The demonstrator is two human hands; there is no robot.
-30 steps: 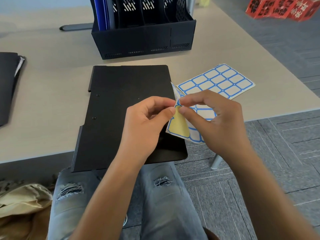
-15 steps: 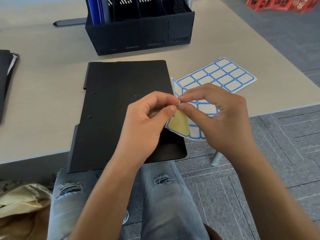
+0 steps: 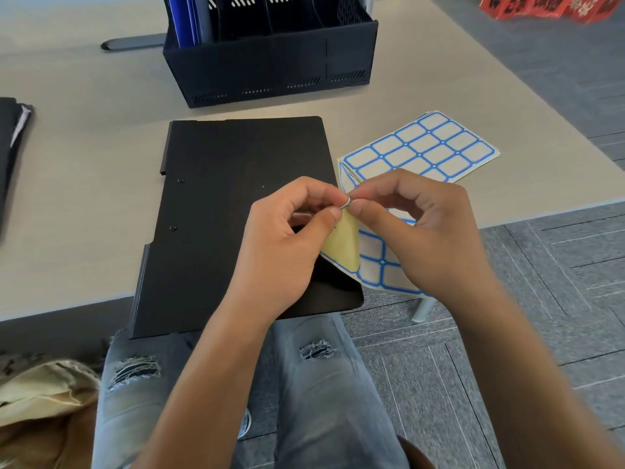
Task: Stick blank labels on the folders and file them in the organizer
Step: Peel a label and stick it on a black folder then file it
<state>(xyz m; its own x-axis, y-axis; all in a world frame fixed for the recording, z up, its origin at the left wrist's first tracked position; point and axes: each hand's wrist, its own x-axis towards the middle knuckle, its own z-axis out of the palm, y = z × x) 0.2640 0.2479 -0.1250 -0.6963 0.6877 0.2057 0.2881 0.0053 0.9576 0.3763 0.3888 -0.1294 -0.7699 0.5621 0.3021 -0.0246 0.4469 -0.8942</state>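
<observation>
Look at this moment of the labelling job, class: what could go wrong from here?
1. Both hands, left hand and right hand, pinch one corner of the held label sheet; the label may tear or curl onto itself.
2. The black folder overhangs the table edge, so a nudge might tip it off.
</observation>
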